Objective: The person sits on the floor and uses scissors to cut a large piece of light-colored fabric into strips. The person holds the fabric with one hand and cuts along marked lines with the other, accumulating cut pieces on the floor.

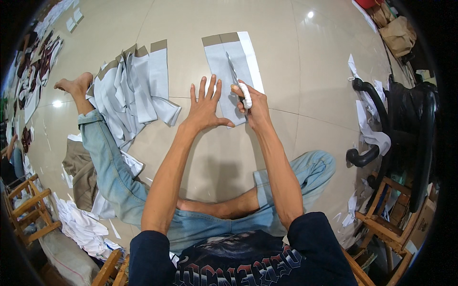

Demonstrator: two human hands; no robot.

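Note:
On the tiled floor before me lies a light grey fabric strip [217, 57] with a brown band across its far end and a white strip [249, 56] along its right side. My right hand [255, 102] grips scissors [232, 64] whose handle is wrapped in white; the blades point away from me over the grey fabric. My left hand [206, 107] is spread flat at the fabric's left edge, fingers apart, thumb reaching onto its near part. To the left, a heap of similar grey and brown strips [129, 90] lies beside my outstretched leg.
Brown cloth [82, 167] and white scraps [83, 229] lie left of my leg. Wooden stools [33, 209] stand at the left. A black chair [369, 114] and a wooden frame [381, 224] stand at the right, near a brown paper bag [398, 37]. Dark scraps [40, 62] cover the far left.

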